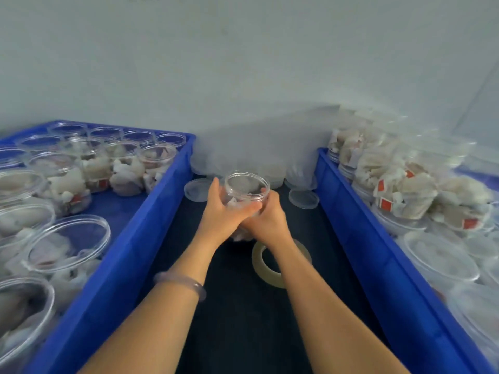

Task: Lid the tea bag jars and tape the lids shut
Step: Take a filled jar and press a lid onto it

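A clear plastic jar (246, 188) with tea bags inside stands on the dark table between two blue crates. My left hand (221, 214) grips its left side and front, thumb up along the wall. My right hand (267, 217) wraps round its right side. Whether a lid sits on the jar's rim I cannot tell. A roll of clear tape (272, 268) lies flat on the table just behind my right wrist. Two loose clear lids lie on the table, one (195, 190) left of the jar and one (303, 198) to its right.
The left blue crate (151, 211) holds several jars of tea bags with clear lids. On the right, another blue crate (348, 222) holds several jars heaped with tea bags. A clear bag of lids (259, 157) leans on the wall behind the jar.
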Available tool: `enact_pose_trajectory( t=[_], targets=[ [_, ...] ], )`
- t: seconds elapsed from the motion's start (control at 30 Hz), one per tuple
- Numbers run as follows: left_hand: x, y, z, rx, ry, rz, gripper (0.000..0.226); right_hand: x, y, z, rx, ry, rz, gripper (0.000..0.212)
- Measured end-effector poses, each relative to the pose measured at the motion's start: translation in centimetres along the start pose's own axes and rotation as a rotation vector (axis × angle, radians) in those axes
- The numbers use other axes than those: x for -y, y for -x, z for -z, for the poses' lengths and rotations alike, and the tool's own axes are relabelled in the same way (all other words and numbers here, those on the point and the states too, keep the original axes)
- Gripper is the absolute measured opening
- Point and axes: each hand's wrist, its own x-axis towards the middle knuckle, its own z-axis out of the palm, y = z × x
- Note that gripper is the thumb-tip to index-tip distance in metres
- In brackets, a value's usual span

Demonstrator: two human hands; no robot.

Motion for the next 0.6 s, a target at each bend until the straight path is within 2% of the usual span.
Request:
enact_pose_trajectory(
  t=[0.07,0.17,0.27,0.37,0.5,0.6],
  targets=[
    [2.4,-0.5,0.2,0.008,0.051,-0.001,0.081,-1.0,-0.1,-0.7,0.105,0.008,0.024,0.051],
    [4.2,-1.1,0.6,-0.001,0.071,-0.012,0.087,-2.5,-0.5,0.5,0.229,-0.055,0.074,0.069],
    [5.0,-1.5,0.5,-0.012,0.034,-0.068,0.087,-3.4,-3.0,1.9,0.146,-0.055,0.023,0.047],
    [5.4,-1.2,0.4,-0.041,0.035,-0.1,0.074,-4.4,-6.9,1.4,-0.018,0.245,-0.008,0.045],
    [5.9,-1.2,0.3,-0.041,0.085,-0.112,0.072,-5.0,-11.2,-0.3,0.086,0.685,0.138,0.078],
    [5.9,-1.3,0.4,-0.012,0.085,-0.131,0.072,-4.9,-14.4,-1.2,0.163,0.866,0.16,0.078]
  ],
)
